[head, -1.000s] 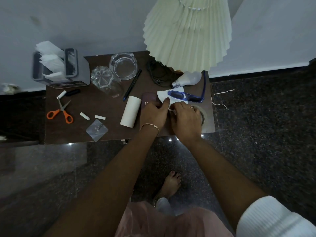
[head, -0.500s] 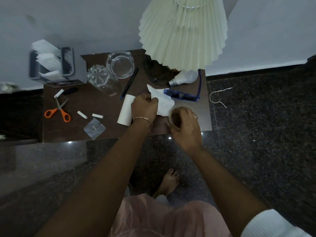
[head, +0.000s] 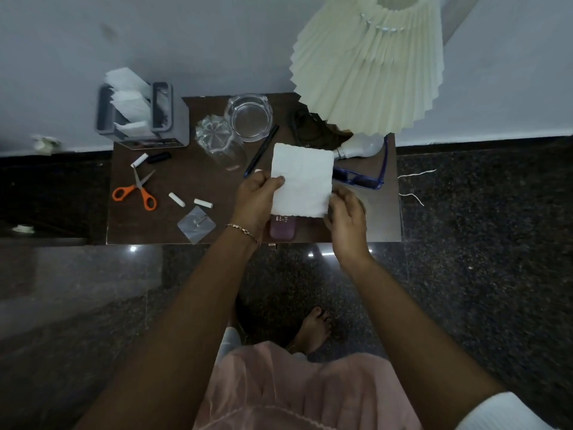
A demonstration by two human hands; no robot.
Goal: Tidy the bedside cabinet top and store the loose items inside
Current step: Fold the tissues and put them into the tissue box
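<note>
The white tissue (head: 302, 180), a second ago lying rumpled on the tabletop (head: 186, 178) beside the blue sunglasses (head: 359, 181), is now lifted and stretched flat at the centre of the frame; the left hand (head: 259, 198) pinches its left edge, the right hand (head: 345, 217) its lower right corner; likely it is being smoothed for folding; scissors (head: 136, 190) and the other loose items remain unstored.

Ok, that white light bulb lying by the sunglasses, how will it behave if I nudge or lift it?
The light bulb lies on its side with a round globe, so a nudge would probably roll it, perhaps against the sunglasses beside it. It looks hollow, so likely light. The smooth globe may be slippery and fragile.
</note>
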